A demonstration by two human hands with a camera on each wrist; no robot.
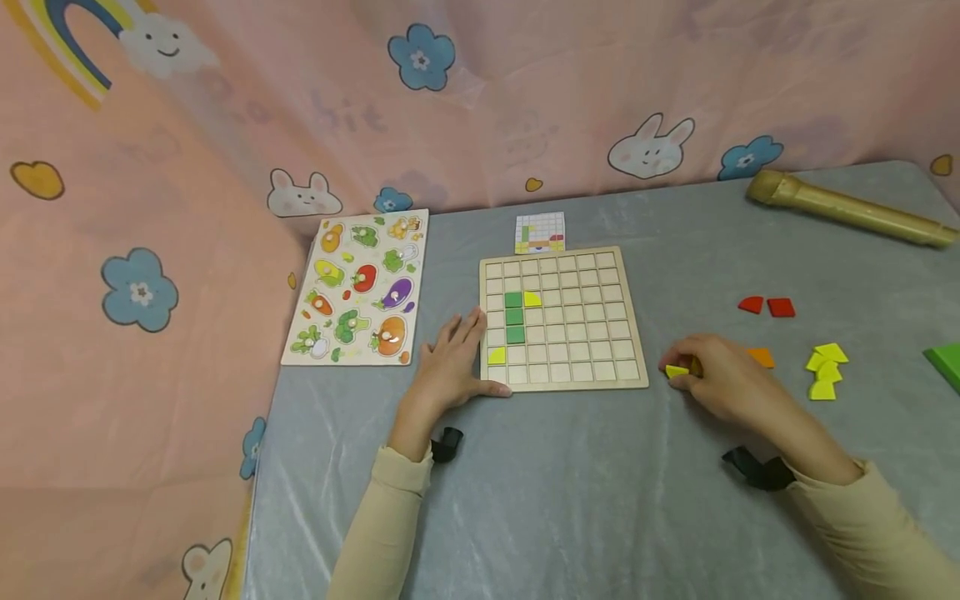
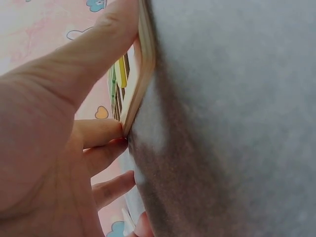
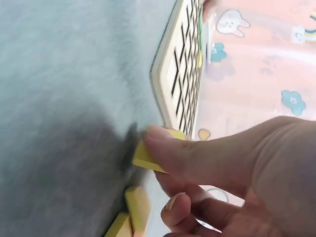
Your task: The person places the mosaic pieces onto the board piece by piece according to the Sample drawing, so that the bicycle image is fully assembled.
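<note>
My left hand (image 1: 447, 367) rests at the near left corner of a wooden grid board (image 1: 570, 372), fingers along its left side and thumb on its front edge. In the left wrist view those straight fingers touch the board's rim (image 2: 146, 54). On the board lie several green squares (image 1: 513, 317) in a column and two yellow pieces, one beside the column (image 1: 532, 299) and one near the left corner (image 1: 497, 356). My right hand (image 1: 723, 375), just right of the board, pinches a small yellow piece (image 3: 148, 157) between thumb and fingers. More yellow pieces (image 3: 139, 210) show below it in the right wrist view.
A pattern card (image 1: 540, 223) lies behind the board, a vegetable puzzle (image 1: 360, 308) left of it. Two red pieces (image 1: 781, 307), an orange piece (image 1: 761, 357) and a yellow pile (image 1: 827, 371) lie at right. A brown stick-like object (image 1: 855, 211) and a green block (image 1: 947, 363) lie farther out.
</note>
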